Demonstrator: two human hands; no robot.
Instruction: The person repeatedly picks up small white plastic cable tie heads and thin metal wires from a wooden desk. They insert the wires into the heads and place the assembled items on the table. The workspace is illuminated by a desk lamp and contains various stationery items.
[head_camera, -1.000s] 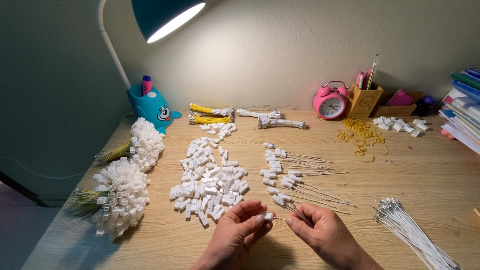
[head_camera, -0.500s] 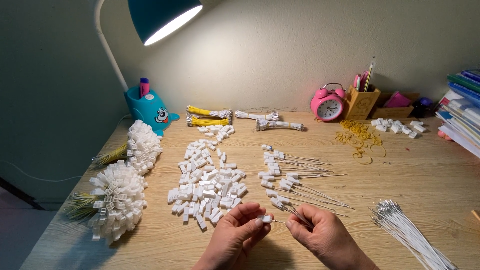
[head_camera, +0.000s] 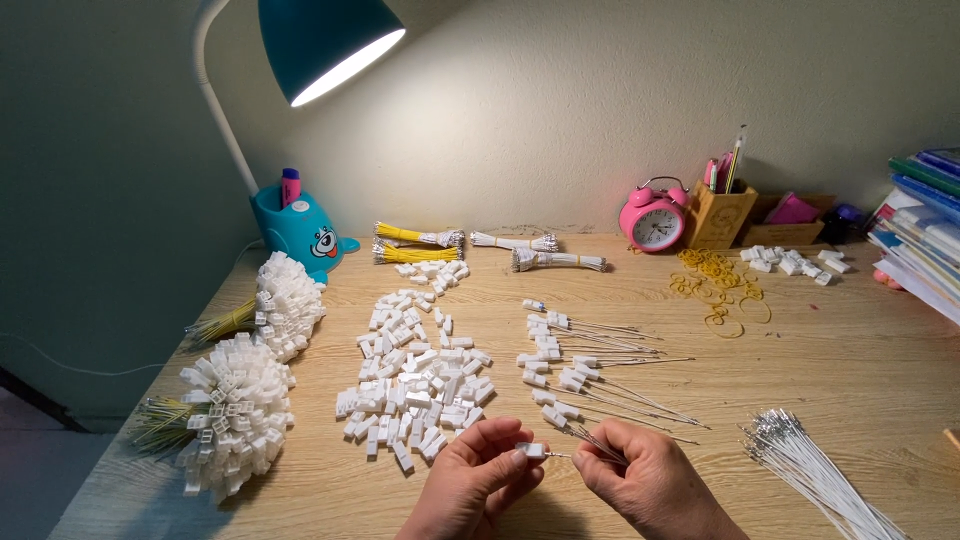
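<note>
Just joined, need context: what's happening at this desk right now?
A person is working at a wooden desk under a teal lamp. The left hand pinches a small white connector while the right hand holds a thin wire up to it. Beside the hands lie a pile of loose white connectors, a row of wired connectors and a bunch of bare wires. Two finished bundles sit at the left edge.

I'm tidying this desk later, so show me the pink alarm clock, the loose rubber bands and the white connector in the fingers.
pink alarm clock (head_camera: 653, 226), head view, on its dial.
rubber bands (head_camera: 715, 283), head view, mid-scatter.
white connector (head_camera: 533, 451), head view, its body.
</note>
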